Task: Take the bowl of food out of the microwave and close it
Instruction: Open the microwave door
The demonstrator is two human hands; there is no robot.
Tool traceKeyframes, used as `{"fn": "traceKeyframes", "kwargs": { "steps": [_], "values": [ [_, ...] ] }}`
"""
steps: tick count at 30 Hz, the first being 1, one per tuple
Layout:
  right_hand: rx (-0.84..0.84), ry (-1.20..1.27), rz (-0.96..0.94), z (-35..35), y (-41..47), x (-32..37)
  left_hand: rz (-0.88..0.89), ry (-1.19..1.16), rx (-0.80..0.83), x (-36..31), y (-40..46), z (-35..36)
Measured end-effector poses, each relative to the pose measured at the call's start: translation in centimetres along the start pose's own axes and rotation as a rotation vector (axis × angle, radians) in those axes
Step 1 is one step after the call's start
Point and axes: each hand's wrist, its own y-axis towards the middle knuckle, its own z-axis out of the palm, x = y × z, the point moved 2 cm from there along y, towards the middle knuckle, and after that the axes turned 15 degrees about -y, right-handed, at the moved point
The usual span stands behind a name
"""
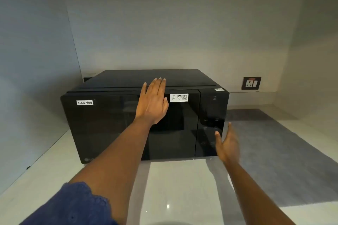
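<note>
Black, glossy and box-shaped, the glass-fronted microwave oven point(144, 120) stands on a pale polished stone table point(175, 192), its door point(128, 126) flush with the cabinet and therefore shut. The left hand point(152, 104) lies flat against the upper middle of this door, its fingers point(159, 86) extended and together, reaching to the top edge of the microwave and holding nothing. The right hand point(227, 146) hovers just in front of the dark touch control panel point(212, 126) at the microwave's right end, palm turned inward, fingers spread and empty. A white "Non-Veg" label point(84, 102) marks the door's upper left corner; a white QR sticker point(179, 97) sits just right of the left hand. A black wall socket point(251, 83) is set in the wall to the right of the microwave. The bowl of food is not visible; the dark glass does not show whether it is inside. No bowl appears on the table, so the step in hand is judged to be opening the door. To do this well, the left palm should steady the cabinet so it does not slide on the smooth stone, while the right hand finds the release or the door's right edge and swings it fully clear before reaching in.
</note>
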Motion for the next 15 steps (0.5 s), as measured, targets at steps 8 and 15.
{"fn": "traceKeyframes", "kwargs": {
  "steps": [8,15],
  "values": [
    [0.229,0.127,0.072,3.0,-1.5,-1.5,-0.023,0.027,-0.038,0.2,-0.5,1.5],
    [0.167,0.188,0.114,4.9,-2.0,-1.3,-0.065,-0.026,-0.088,-0.1,-0.6,2.2]
  ]
}}
